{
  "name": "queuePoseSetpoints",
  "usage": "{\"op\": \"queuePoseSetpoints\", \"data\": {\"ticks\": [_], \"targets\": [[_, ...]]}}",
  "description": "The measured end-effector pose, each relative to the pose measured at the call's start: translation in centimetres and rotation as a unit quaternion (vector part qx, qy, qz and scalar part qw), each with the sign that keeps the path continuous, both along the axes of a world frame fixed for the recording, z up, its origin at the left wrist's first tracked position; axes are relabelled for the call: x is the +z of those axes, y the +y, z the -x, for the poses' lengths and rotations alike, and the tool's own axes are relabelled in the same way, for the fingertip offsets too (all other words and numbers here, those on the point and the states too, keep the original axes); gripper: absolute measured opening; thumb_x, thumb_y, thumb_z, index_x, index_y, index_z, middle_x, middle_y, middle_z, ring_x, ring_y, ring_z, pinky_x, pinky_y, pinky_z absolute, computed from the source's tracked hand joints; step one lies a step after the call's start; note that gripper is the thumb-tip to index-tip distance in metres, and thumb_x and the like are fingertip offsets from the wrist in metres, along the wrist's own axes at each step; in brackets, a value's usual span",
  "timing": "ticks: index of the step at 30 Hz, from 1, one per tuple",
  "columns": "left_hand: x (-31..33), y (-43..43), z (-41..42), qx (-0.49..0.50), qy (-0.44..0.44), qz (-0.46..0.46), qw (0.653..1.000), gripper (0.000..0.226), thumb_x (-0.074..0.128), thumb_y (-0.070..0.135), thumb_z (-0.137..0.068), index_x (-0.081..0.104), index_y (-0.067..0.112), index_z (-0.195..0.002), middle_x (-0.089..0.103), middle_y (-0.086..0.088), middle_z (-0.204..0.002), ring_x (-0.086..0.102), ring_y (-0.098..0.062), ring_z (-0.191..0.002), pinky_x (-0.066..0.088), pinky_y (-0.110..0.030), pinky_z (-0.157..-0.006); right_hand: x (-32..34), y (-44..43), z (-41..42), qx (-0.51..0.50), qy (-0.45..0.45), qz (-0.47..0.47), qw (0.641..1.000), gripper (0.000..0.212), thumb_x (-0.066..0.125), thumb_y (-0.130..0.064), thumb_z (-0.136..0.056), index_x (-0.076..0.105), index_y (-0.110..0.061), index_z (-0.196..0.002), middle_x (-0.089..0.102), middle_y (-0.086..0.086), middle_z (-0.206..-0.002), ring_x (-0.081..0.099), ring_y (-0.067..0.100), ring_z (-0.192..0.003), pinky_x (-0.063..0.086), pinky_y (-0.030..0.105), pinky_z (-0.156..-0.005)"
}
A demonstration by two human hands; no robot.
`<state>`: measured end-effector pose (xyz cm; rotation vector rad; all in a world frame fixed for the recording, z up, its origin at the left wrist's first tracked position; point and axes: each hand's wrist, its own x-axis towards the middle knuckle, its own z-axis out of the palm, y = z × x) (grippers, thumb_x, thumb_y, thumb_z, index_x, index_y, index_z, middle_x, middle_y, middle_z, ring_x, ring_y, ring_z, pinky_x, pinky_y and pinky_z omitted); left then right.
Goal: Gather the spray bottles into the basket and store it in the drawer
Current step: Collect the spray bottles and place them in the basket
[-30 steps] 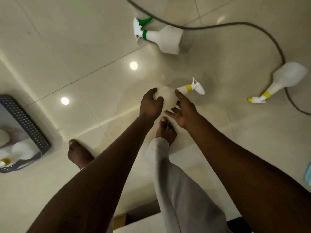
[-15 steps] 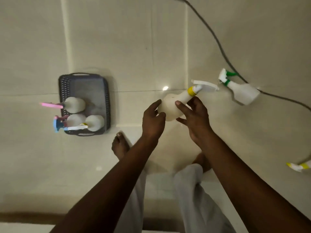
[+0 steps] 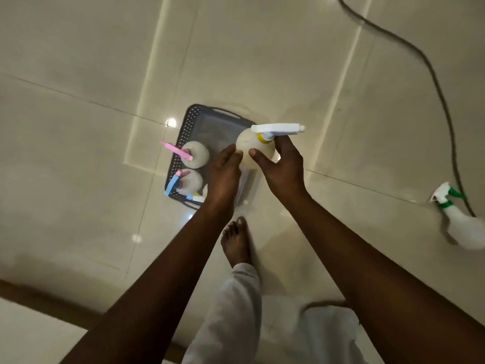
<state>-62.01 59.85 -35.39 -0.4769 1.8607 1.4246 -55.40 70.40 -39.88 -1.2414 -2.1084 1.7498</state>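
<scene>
We hold the yellow-collared spray bottle (image 3: 253,149) upright above the basket (image 3: 183,132), left hand (image 3: 223,174) and right hand (image 3: 282,166) both grasping its body, and next we should lower it into the free space beside the standing bottles.

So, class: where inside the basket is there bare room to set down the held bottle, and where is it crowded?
Free: the basket floor at its far end, between the handle and the pink-trigger bottle. Crowded: the near left side, where the blue-trigger bottle and others stand. Both hands grip the yellow-collared bottle above.
</scene>
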Motion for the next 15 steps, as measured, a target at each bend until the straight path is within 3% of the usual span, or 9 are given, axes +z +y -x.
{"op": "queuePoseSetpoints", "data": {"ticks": [2, 4, 6, 9, 11, 13, 15], "targets": [[-1.4, -0.8, 2.2, 0.069, -0.046, -0.027, 0.996, 0.034, 0.055, 0.024, -0.107, 0.065, 0.021, -0.139, 0.074, -0.002, -0.131, 0.069, -0.015, -0.121, 0.055, -0.034, -0.106, -1.6, -1.2, 3.1, 0.017, -0.002, -0.021, 1.0, 0.05, 0.083, -0.029, -0.089, 0.065, -0.018, -0.135, 0.072, -0.001, -0.131, 0.064, 0.013, -0.12, 0.04, 0.001, -0.089], [-3.0, -1.4, 4.0, 0.117, -0.079, -0.04, 0.989, 0.039, 0.051, 0.026, -0.108, 0.059, 0.018, -0.146, 0.07, -0.005, -0.135, 0.064, -0.024, -0.13, 0.053, -0.039, -0.111, -3.4, -2.3, 5.9, 0.048, -0.012, -0.049, 0.998, 0.05, 0.082, -0.029, -0.09, 0.064, -0.018, -0.135, 0.071, 0.002, -0.131, 0.064, 0.017, -0.12, 0.043, 0.01, -0.09], [-4.7, -1.3, 5.0, 0.157, -0.091, -0.061, 0.981, 0.036, 0.049, 0.026, -0.109, 0.062, 0.017, -0.141, 0.071, -0.004, -0.131, 0.065, -0.026, -0.13, 0.054, -0.043, -0.112, -5.1, -3.1, 8.2, 0.08, -0.018, -0.076, 0.994, 0.051, 0.08, -0.029, -0.091, 0.063, -0.017, -0.137, 0.07, 0.004, -0.133, 0.063, 0.014, -0.12, 0.043, 0.012, -0.09], [-7.5, -0.6, 6.0, 0.235, -0.117, -0.103, 0.96, 0.038, 0.049, 0.031, -0.109, 0.063, 0.016, -0.141, 0.074, -0.003, -0.126, 0.068, -0.026, -0.127, 0.054, -0.047, -0.114, -7.6, -3.9, 11.3, 0.126, 0.002, -0.112, 0.986, 0.049, 0.079, -0.025, -0.091, 0.065, -0.013, -0.136, 0.071, 0.005, -0.13, 0.054, -0.005, -0.114, 0.041, 0.003, -0.093], [-9.3, -0.1, 6.4, 0.276, -0.123, -0.115, 0.946, 0.04, 0.051, 0.035, -0.107, 0.065, 0.015, -0.139, 0.075, -0.006, -0.13, 0.07, -0.024, -0.125, 0.055, -0.048, -0.113, -9.3, -4.1, 13.0, 0.147, 0.001, -0.11, 0.983, 0.05, 0.08, -0.024, -0.09, 0.065, -0.013, -0.137, 0.072, 0.004, -0.13, 0.06, 0.002, -0.117, 0.047, 0.012, -0.1], [-11.1, 0.4, 6.9, 0.314, -0.123, -0.135, 0.932, 0.041, 0.053, 0.038, -0.105, 0.069, 0.015, -0.134, 0.077, -0.008, -0.128, 0.072, -0.023, -0.122, 0.055, -0.047, -0.112, -11.0, -4.3, 14.6, 0.156, -0.001, -0.105, 0.982, 0.051, 0.081, -0.022, -0.089, 0.066, -0.012, -0.136, 0.073, 0.006, -0.129, 0.065, 0.012, -0.117, 0.044, 0.006, -0.098], [-12.6, 0.8, 8.0, 0.349, -0.119, -0.165, 0.915, 0.037, 0.051, 0.04, -0.106, 0.072, 0.018, -0.127, 0.078, -0.008, -0.124, 0.072, -0.022, -0.121, 0.054, -0.042, -0.113, -12.6, -4.3, 16.0, 0.176, 0.001, -0.105, 0.979, 0.05, 0.082, -0.018, -0.088, 0.066, -0.01, -0.135, 0.073, 0.007, -0.128, 0.066, 0.016, -0.118, 0.046, 0.011, -0.098]]}}
